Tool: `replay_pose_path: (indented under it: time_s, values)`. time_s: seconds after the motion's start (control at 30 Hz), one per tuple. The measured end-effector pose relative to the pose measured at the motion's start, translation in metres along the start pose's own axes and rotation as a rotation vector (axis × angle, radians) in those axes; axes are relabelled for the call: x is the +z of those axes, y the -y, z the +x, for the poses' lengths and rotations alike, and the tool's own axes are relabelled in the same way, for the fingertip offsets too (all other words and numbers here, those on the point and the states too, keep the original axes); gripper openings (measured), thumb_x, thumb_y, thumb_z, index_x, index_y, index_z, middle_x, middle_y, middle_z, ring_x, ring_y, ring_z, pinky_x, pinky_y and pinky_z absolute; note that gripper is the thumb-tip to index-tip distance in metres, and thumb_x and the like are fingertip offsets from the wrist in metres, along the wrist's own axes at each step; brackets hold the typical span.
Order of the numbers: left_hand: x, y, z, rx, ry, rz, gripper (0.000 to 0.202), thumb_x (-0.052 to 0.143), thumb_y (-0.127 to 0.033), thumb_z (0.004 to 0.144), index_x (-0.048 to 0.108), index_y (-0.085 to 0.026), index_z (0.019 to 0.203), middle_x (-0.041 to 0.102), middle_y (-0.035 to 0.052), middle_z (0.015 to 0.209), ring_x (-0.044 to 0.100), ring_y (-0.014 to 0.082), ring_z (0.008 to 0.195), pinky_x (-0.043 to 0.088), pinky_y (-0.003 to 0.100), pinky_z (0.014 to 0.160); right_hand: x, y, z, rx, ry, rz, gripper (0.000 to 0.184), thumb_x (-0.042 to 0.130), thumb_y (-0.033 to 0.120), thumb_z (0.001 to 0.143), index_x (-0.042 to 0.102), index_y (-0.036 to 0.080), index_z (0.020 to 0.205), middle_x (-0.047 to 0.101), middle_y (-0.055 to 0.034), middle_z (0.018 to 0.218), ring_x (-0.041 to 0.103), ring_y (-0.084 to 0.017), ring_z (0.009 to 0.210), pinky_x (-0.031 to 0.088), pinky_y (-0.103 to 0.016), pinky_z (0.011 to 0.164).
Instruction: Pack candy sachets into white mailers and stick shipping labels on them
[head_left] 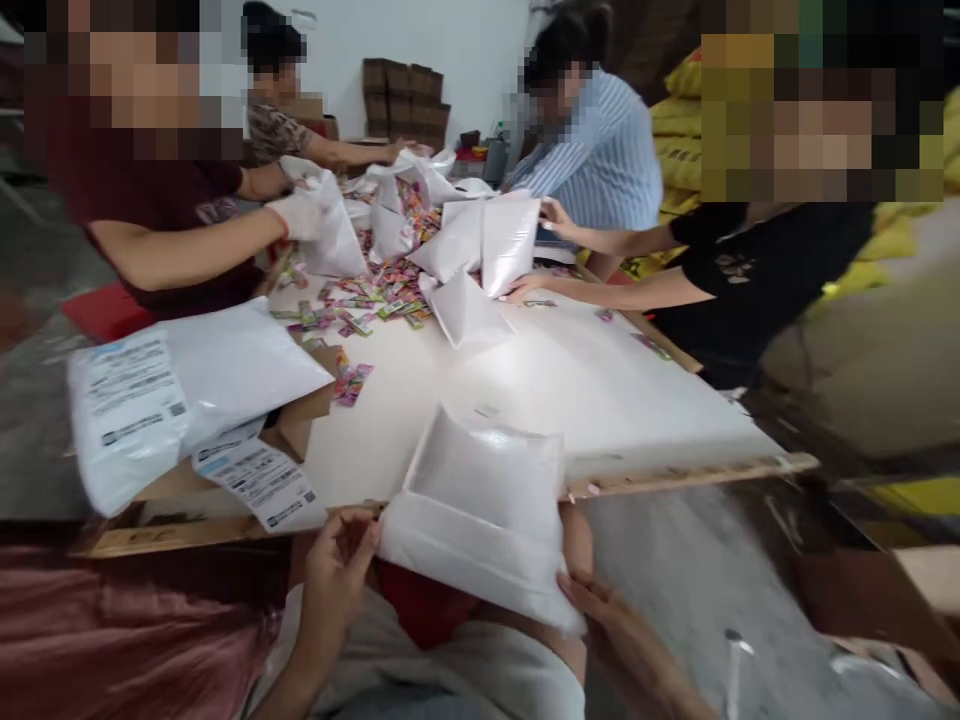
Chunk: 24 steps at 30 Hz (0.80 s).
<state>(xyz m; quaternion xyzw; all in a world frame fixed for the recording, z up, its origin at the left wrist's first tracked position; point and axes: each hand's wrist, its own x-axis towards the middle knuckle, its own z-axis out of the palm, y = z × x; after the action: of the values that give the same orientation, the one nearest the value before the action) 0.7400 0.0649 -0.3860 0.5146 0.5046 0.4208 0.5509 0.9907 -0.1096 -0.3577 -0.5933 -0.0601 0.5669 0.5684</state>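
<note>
A plump white mailer bag (pixel 476 500) lies partly on the table's near edge and partly over my lap. My left hand (pixel 341 560) pinches its near left corner between thumb and fingers. On the other side, my right hand (pixel 600 605) grips the near right corner, its fingers partly hidden under the bag. Left of it rests a filled white mailer (pixel 225 370) with a printed shipping label (pixel 135 390) on its end. Beside that, a loose label sheet (pixel 259 480) hangs near the table edge.
The white table (pixel 637 400) has a wooden edge. Small colourful packets (pixel 375 300) are heaped farther back among white bags (pixel 457 235). Several people work around it; one gloved hand (pixel 296 215) and one bare hand (pixel 559 220) hold bags. Yellow sacks (pixel 679 150) stand behind at right.
</note>
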Motion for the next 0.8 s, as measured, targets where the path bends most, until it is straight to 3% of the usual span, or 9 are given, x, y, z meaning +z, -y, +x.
replay_pose_path:
  time_s: [0.13, 0.2, 0.27, 0.33, 0.43, 0.53, 0.63, 0.7, 0.8]
  values:
    - [-0.034, -0.011, 0.006, 0.234, -0.488, 0.092, 0.047, 0.077, -0.038, 0.067, 0.055, -0.023, 0.106, 0.055, 0.0045, 0.114, 0.054, 0.0184, 0.102, 0.041, 0.032, 0.092, 0.049, -0.024, 0.011, -0.026, 0.037, 0.224, 0.041, 0.083, 0.048, 0.062, 0.071, 0.025, 0.094, 0.073, -0.0053, 0.092, 0.067, -0.024, 0.081, 0.053, -0.035, 0.073]
    - [-0.053, -0.015, 0.021, 0.230, -0.626, 0.106, 0.064, 0.080, -0.038, 0.063, 0.049, -0.023, 0.117, 0.050, 0.0077, 0.125, 0.052, 0.0206, 0.108, 0.041, 0.035, 0.094, 0.082, -0.043, 0.020, -0.026, 0.073, 0.217, 0.043, 0.083, 0.052, 0.061, 0.069, 0.023, 0.091, 0.072, -0.0046, 0.088, 0.066, -0.022, 0.077, 0.052, -0.034, 0.070]
    - [-0.068, -0.020, 0.037, 0.144, -0.565, 0.044, 0.065, 0.079, -0.041, 0.064, 0.049, -0.021, 0.117, 0.057, 0.0100, 0.118, 0.058, 0.0225, 0.102, 0.047, 0.039, 0.090, 0.114, -0.059, 0.026, -0.004, 0.170, 0.146, 0.045, 0.080, 0.058, 0.063, 0.066, 0.018, 0.081, 0.068, -0.0029, 0.071, 0.061, -0.016, 0.060, 0.048, -0.028, 0.058]
    - [-0.075, -0.026, 0.046, 0.090, -0.432, -0.026, 0.049, 0.073, -0.046, 0.070, 0.055, -0.018, 0.107, 0.066, 0.0088, 0.099, 0.064, 0.0228, 0.089, 0.052, 0.039, 0.081, 0.141, -0.067, 0.026, 0.035, 0.387, -0.003, 0.051, 0.074, 0.065, 0.066, 0.062, 0.016, 0.073, 0.062, -0.0003, 0.058, 0.053, -0.011, 0.047, 0.041, -0.023, 0.049]
    - [-0.077, -0.033, 0.036, 0.070, -0.342, -0.065, 0.035, 0.072, -0.045, 0.072, 0.063, -0.016, 0.091, 0.072, 0.0073, 0.087, 0.068, 0.0228, 0.082, 0.055, 0.035, 0.076, 0.170, -0.052, 0.016, -0.067, 0.636, -0.297, 0.045, 0.067, 0.061, 0.076, 0.060, 0.017, 0.075, 0.061, 0.0007, 0.058, 0.052, -0.010, 0.047, 0.039, -0.022, 0.049]
    - [-0.075, -0.031, 0.007, 0.068, -0.268, -0.058, 0.032, 0.077, -0.038, 0.070, 0.069, -0.018, 0.095, 0.076, 0.0056, 0.094, 0.068, 0.0226, 0.090, 0.054, 0.031, 0.082, 0.193, -0.015, 0.008, -0.546, 0.481, -0.567, 0.023, 0.063, 0.038, 0.086, 0.063, 0.020, 0.100, 0.067, -0.0033, 0.082, 0.060, -0.015, 0.070, 0.047, -0.026, 0.063]
    - [-0.077, -0.023, -0.014, 0.065, -0.129, -0.053, 0.034, 0.076, -0.034, 0.073, 0.070, -0.022, 0.105, 0.074, 0.0051, 0.110, 0.065, 0.0241, 0.105, 0.051, 0.033, 0.093, 0.216, 0.015, 0.011, -0.988, 0.343, -0.751, 0.044, 0.060, 0.019, 0.084, 0.053, 0.024, 0.127, 0.064, -0.0081, 0.116, 0.059, -0.022, 0.101, 0.048, -0.034, 0.084]
    - [-0.083, -0.020, -0.017, 0.053, -0.104, -0.072, 0.038, 0.079, -0.034, 0.069, 0.072, -0.022, 0.105, 0.074, 0.0056, 0.111, 0.065, 0.0262, 0.107, 0.050, 0.035, 0.097, 0.228, 0.021, 0.018, -1.116, 0.378, -0.846, 0.038, 0.057, 0.014, 0.086, 0.056, 0.025, 0.122, 0.066, -0.0062, 0.113, 0.058, -0.022, 0.101, 0.046, -0.035, 0.087]
    - [-0.089, -0.024, -0.007, -0.055, -0.146, -0.180, 0.041, 0.082, -0.045, 0.059, 0.075, -0.020, 0.092, 0.077, 0.0073, 0.093, 0.068, 0.0310, 0.099, 0.054, 0.040, 0.092, 0.238, 0.012, 0.028, -1.233, 0.441, -0.948, 0.022, 0.050, 0.010, 0.090, 0.061, 0.024, 0.104, 0.070, -0.0021, 0.091, 0.060, -0.018, 0.083, 0.045, -0.033, 0.081]
